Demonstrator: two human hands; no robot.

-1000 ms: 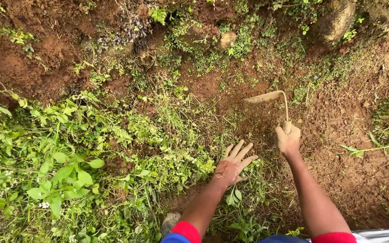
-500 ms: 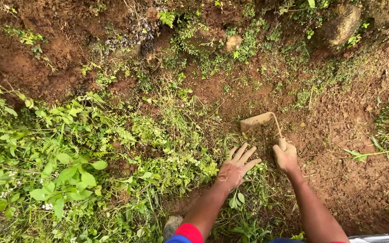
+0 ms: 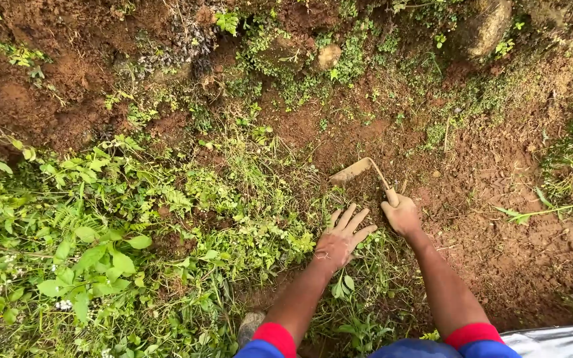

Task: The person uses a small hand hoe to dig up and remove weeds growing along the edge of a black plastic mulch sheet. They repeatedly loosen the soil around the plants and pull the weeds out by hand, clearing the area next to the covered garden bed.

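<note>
My right hand [image 3: 402, 215] grips the short handle of a small hand hoe [image 3: 359, 171]. Its flat, soil-coloured blade lies on the reddish soil just up and left of my fist. Close beside it, my left hand [image 3: 343, 237] is pressed flat onto low weeds [image 3: 260, 232], fingers spread and pointing up towards the blade. It holds nothing. Both forearms are bare, with red cuffs at the bottom edge of the view.
Dense green weeds and leafy plants [image 3: 81, 252] cover the left half. Bare red-brown soil [image 3: 499, 192] spreads on the right. A rough earth bank with stones [image 3: 329, 56] rises along the top. A pale grey sheet [image 3: 558, 339] shows at the bottom right corner.
The hoe has come down from a raised position to the soil and drawn closer to me. My left hand has stayed on the weeds, fingers spread.
</note>
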